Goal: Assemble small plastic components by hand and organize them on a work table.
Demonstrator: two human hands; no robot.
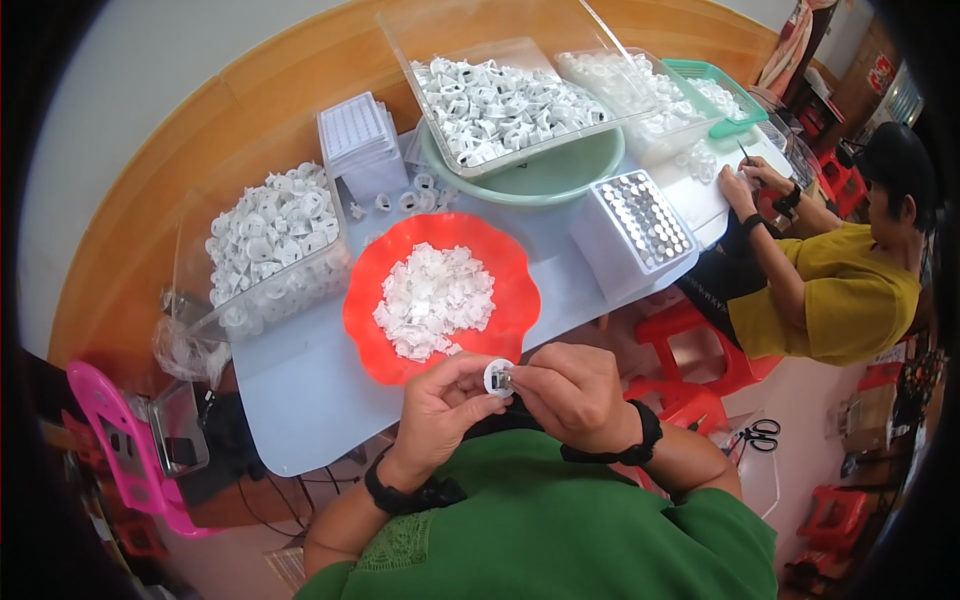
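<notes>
Between the fingers of my left hand (438, 405) is a small round white plastic part (494, 373) with a dark slot in its face. My right hand (578, 398) is closed in a pinch at the right side of that part. A bit of something shiny shows at its fingertips, too small to name. Both hands are held at the table's near edge, just below a red scalloped bowl (360, 305). Small translucent white pieces (435, 298) are heaped inside the bowl.
A clear bin (340, 262) of white parts stands left, near a stack of white trays (355, 135). Behind the bowl, a tilted clear bin (590, 125) rests on a green basin (470, 188). A white box (620, 255) stands right; a co-worker (850, 290) sits beyond it.
</notes>
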